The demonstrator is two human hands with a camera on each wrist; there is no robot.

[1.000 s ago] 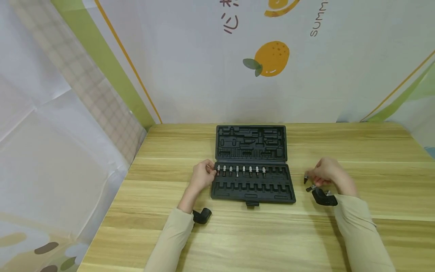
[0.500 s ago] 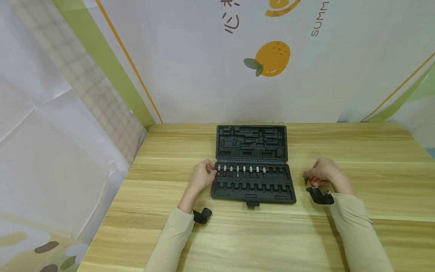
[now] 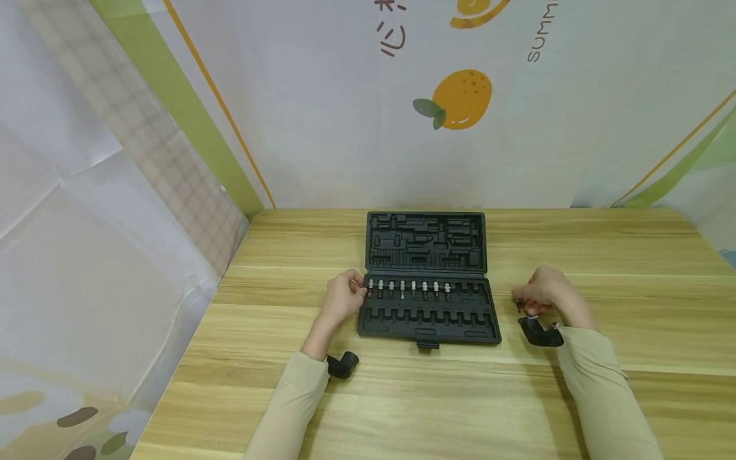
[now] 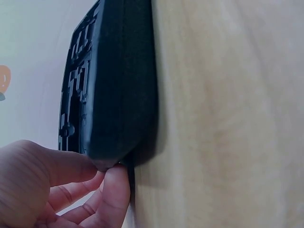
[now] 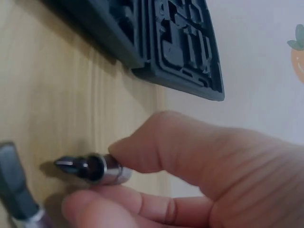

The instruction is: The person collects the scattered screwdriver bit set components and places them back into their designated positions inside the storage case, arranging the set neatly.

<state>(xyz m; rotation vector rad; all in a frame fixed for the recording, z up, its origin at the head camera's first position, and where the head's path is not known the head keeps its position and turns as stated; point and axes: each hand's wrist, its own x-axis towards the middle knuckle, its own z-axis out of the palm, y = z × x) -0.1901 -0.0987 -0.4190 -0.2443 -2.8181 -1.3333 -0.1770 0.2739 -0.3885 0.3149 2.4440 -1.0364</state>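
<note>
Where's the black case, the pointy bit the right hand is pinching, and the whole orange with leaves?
Case (image 3: 422,305): head view, on the bare strip across its lower half.
Pointy bit (image 5: 97,168): right wrist view, on the middle of its metal body.
Orange (image 3: 462,99): head view, on the fruit's middle.

Wood-grain table | on it: 1 open black case

Head view's bright and pretty even, with a pale sheen on the worktop and soft shadow beside the right sleeve. Wrist views look dimmer, kinda mushy; the bit catches a small glint.
</note>
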